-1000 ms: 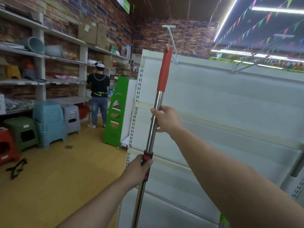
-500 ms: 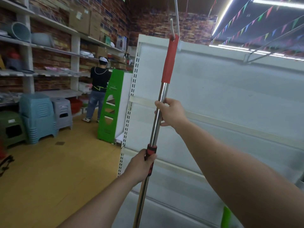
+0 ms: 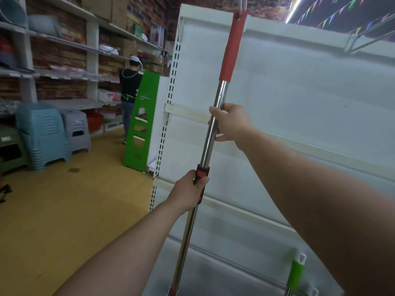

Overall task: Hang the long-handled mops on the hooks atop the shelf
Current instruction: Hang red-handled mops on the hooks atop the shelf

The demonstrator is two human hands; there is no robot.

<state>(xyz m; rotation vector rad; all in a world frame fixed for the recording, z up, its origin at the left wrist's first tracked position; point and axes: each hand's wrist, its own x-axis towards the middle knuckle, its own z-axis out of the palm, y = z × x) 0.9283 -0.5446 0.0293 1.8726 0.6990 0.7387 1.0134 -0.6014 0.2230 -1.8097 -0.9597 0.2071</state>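
Against the white shelf (image 3: 299, 99) a mop (image 3: 210, 133) stands nearly upright, its red grip (image 3: 232, 45) reaching the shelf's top edge by a metal hook (image 3: 242, 2). Left hand (image 3: 188, 192) is closed round the red-black collar (image 3: 201, 174); right hand (image 3: 232, 122) wraps the steel pole above. A green handle (image 3: 296, 272) shows low right. Wall shelves (image 3: 64, 71) at left hold tubs and boxes; their contents cannot be told

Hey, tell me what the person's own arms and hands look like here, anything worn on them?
Both arms are bare along all of their visible length: no sleeves showing. The left hand and the right hand wear no gloves, and no watch, bracelet or ring shows on the visible sides. No markings or tattoos can be seen on either forearm.
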